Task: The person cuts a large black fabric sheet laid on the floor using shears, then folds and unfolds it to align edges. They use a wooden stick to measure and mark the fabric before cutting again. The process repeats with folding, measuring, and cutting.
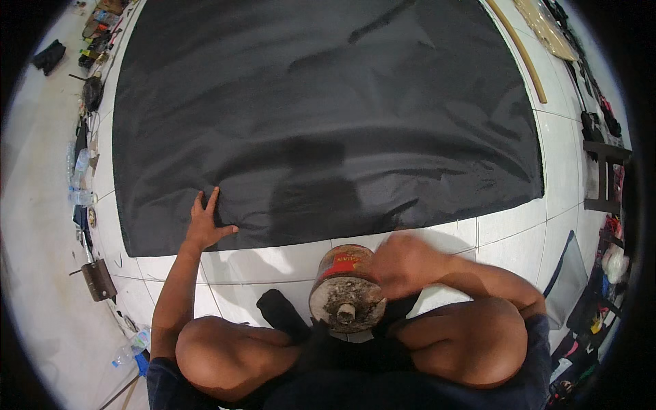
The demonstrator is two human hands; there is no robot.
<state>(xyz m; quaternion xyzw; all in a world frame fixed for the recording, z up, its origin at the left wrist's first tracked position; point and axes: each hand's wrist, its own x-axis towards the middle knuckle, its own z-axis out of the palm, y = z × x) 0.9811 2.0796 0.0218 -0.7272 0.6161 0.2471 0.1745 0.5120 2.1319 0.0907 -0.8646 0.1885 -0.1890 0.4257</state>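
Note:
A large black fabric sheet point(328, 89) lies spread over the floor, with soft wrinkles across it. My left hand point(210, 222) rests near its front left corner, fingers spread and pressed on the cloth. Between my legs stands a stained round can point(331, 301) with a red label and a short stub in the middle of its crusted top. Right beside the can is my right hand point(408, 263), smeared by motion. Its fingers look curled, but whether they hold anything or touch the can cannot be made out.
White floor tiles point(509, 236) show around the sheet. A tan pole point(523, 51) lies along its right edge. Plastic bottles point(82, 164) and a brown metal object point(99, 280) line the left side. To the right are a dark wooden stool point(605, 176) and a grey flat piece point(567, 283).

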